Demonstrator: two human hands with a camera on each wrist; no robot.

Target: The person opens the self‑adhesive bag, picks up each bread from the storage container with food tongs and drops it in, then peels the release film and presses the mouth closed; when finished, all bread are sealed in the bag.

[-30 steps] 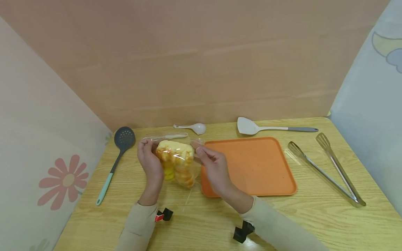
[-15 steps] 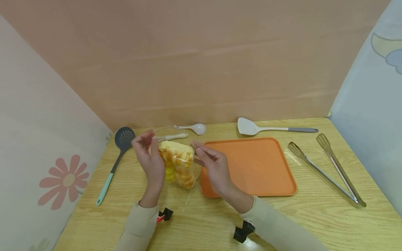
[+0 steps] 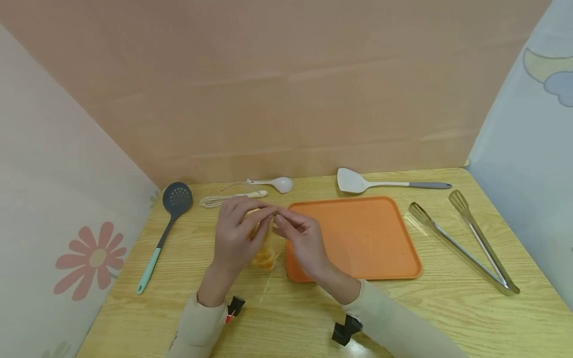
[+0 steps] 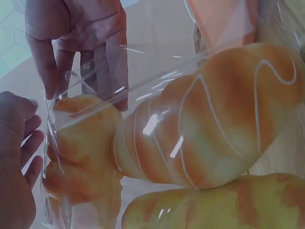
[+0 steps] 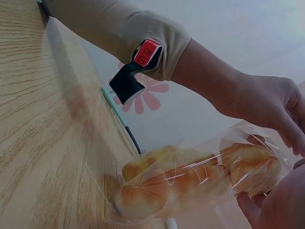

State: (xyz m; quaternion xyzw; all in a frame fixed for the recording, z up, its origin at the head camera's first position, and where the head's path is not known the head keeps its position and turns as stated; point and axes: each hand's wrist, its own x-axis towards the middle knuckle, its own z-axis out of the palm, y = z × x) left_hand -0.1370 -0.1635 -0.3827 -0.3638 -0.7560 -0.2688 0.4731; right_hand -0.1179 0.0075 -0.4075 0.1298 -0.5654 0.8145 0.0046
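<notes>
Pinching bread bag [image 3: 265, 256], both hands

A wooden table [image 3: 447, 318] is carrying an orange tray [image 3: 358, 238], metal tongs [image 3: 465, 243], a white spatula [image 3: 358, 181], a white spoon [image 3: 279, 184], a whisk [image 3: 224, 199] and a slotted spoon [image 3: 172, 209].

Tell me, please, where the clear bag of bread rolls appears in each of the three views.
Head: bag of bread rolls at centre, mostly hidden behind both hands, beside the orange tray.
Left wrist: fills the frame.
Right wrist: lower centre to right, above the table.
Shared landmark: the right hand at the bag's mouth.
</notes>
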